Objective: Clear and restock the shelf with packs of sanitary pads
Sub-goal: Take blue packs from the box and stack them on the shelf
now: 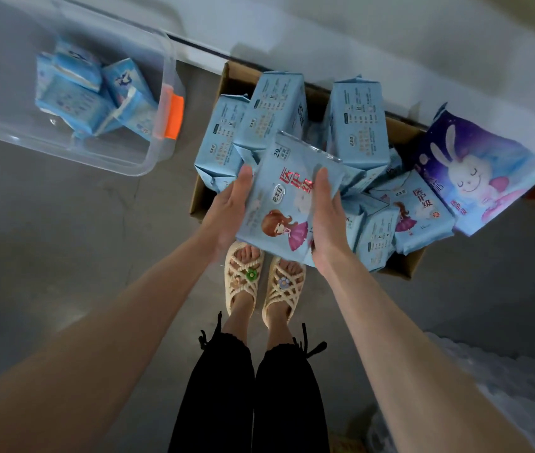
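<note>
While both hands gripped one blue pack [287, 204] between them, left hand [227, 212] at its left edge and right hand [328, 220] with thumb across its front, it hung above the box [403, 264], which was crowded with packs [357, 125]. A purple pack [475, 171] lay at the box's right end. To the left, a clear bin [165, 76] held small packs [86, 93].

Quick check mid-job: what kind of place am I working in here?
Probably a shop stockroom or storage area, though not certain: bare concrete floor, an open cardboard box heaped with sanitary pad packs, and a clear plastic bin holding more.
</note>
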### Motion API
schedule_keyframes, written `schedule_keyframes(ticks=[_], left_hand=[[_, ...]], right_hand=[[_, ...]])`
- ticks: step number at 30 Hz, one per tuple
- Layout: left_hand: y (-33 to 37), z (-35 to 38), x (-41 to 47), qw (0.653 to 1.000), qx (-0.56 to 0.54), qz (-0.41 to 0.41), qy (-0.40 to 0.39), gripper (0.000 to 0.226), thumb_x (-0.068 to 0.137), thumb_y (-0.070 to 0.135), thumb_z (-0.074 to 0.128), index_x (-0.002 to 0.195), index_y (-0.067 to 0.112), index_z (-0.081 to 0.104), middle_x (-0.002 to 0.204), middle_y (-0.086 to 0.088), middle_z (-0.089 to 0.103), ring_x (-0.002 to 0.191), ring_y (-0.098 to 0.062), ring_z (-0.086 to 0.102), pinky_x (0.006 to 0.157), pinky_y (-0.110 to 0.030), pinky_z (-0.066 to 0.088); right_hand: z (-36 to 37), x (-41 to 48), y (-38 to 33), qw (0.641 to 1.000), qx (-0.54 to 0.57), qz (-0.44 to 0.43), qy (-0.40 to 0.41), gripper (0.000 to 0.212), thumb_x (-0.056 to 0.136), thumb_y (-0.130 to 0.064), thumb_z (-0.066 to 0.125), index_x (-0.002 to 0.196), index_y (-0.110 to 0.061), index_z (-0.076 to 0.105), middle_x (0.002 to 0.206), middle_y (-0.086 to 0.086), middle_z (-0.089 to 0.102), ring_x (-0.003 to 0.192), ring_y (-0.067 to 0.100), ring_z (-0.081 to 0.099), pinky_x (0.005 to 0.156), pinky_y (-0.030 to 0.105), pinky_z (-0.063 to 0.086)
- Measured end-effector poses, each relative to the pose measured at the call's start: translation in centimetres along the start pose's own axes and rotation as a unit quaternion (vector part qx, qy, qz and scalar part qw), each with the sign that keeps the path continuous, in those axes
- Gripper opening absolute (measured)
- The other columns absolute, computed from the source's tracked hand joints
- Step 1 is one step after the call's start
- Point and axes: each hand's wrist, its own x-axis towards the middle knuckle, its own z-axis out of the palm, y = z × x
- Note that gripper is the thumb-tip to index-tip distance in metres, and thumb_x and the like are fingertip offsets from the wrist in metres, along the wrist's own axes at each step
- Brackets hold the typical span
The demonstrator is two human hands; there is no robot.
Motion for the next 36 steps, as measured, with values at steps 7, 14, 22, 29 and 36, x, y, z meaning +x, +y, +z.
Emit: schedule_keyframes(ticks=[7, 14, 22, 29, 36], left_hand=[[-1.8, -3.1, 5.2, 0.982, 0.087, -0.009, 0.17, 0.063, 0.092, 0.058, 0.049, 0.139, 0.017, 0.041, 0.138, -0.007, 0.035, 0.124, -0.022, 0.041, 0.109, -0.041, 0.036], [-3.6, -4.1, 9.4, 0.976, 0.032, -0.026, 0.214, 0.095, 0.081, 0.057, 0.062, 0.152, 0.013, 0.016, 0.149, -0.008, 0.027, 0.137, -0.028, 0.033, 0.112, -0.048, 0.035], [-5.3, -3.1, 12.0, 0.952, 0.066, -0.003, 0.3, 0.054, 0.082, 0.036, 0.073, 0.115, 0.008, 0.042, 0.129, -0.011, 0.044, 0.121, -0.029, 0.041, 0.103, -0.045, 0.037], [-4.8, -3.6, 12.7, 0.936, 0.058, 0.018, 0.347, 0.034, 0.082, 0.026, 0.076, 0.09, 0.01, 0.047, 0.097, -0.004, 0.053, 0.082, -0.018, 0.048, 0.06, -0.018, 0.037], [-4.0, -4.1, 10.9, 0.939, 0.072, 0.034, 0.335, 0.03, 0.08, 0.028, 0.077, 0.075, 0.015, 0.05, 0.082, 0.0, 0.056, 0.077, -0.017, 0.051, 0.06, -0.023, 0.042]], right_hand=[[1.2, 2.2, -0.3, 0.999, -0.016, -0.034, 0.037, 0.054, 0.097, -0.047, 0.051, 0.144, -0.023, 0.044, 0.108, -0.016, 0.066, 0.089, -0.008, 0.067, 0.075, 0.012, 0.055], [1.9, 3.5, 0.5, 0.996, -0.034, -0.059, 0.055, 0.052, 0.097, -0.042, 0.051, 0.143, -0.018, 0.046, 0.113, -0.013, 0.065, 0.091, -0.009, 0.066, 0.071, 0.008, 0.05], [1.5, 4.9, 1.5, 0.994, -0.042, -0.075, 0.069, 0.055, 0.094, -0.045, 0.054, 0.143, -0.02, 0.047, 0.127, -0.006, 0.065, 0.106, 0.0, 0.065, 0.083, 0.014, 0.053], [1.2, 5.1, 1.6, 0.995, -0.037, -0.06, 0.071, 0.048, 0.097, -0.044, 0.052, 0.137, -0.019, 0.052, 0.117, -0.002, 0.07, 0.099, 0.006, 0.07, 0.076, 0.018, 0.056], [0.4, 5.0, 1.2, 0.994, -0.026, -0.058, 0.086, 0.048, 0.096, -0.047, 0.053, 0.136, -0.019, 0.052, 0.115, 0.0, 0.071, 0.098, 0.011, 0.071, 0.084, 0.026, 0.058]])
